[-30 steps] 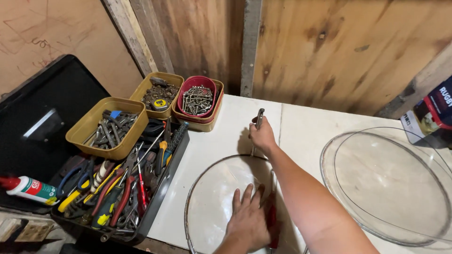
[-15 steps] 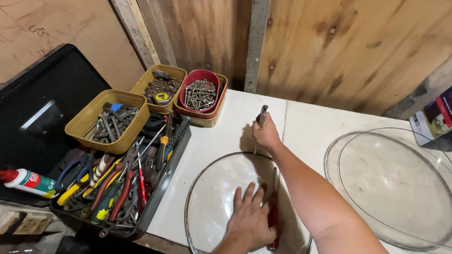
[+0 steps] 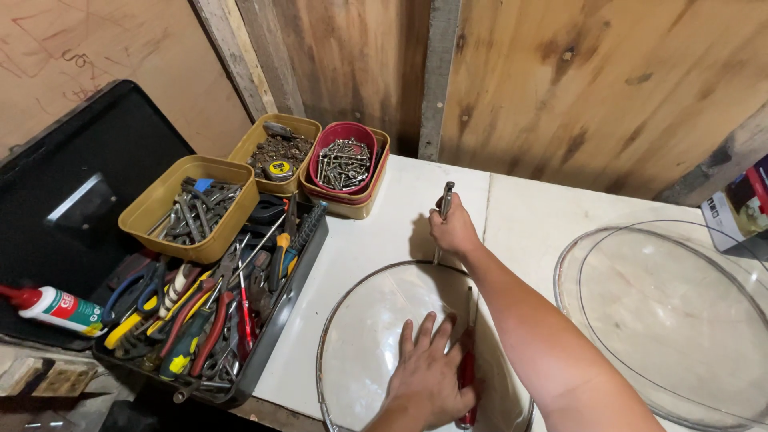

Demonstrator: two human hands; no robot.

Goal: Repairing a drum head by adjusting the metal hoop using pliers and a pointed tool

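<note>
**Two hands on a clear round cover**

Left of your hands: tool tray (image 3: 210, 320), three tins of screws (image 3: 346, 166).

Your left hand (image 3: 428, 376) lies spread flat on the clear round cover (image 3: 364, 336), at the table's (image 3: 376, 232) near edge; a red-handled screwdriver (image 3: 466, 370) sits just beside its fingers.

Your right hand (image 3: 453, 232), beyond it, is closed round a slim metal tool (image 3: 445, 206) at the cover's far rim.

The cover likely is light, slick, flexible; hold the rim.

Right: second cover (image 3: 664, 320), close by, so little room.

White tabletop (image 3: 376, 240) against wooden wall, bearing two clear round covers (image 3: 360, 336) (image 3: 664, 312), stacked screw tubs (image 3: 346, 172), black tool tray (image 3: 264, 352)
</note>
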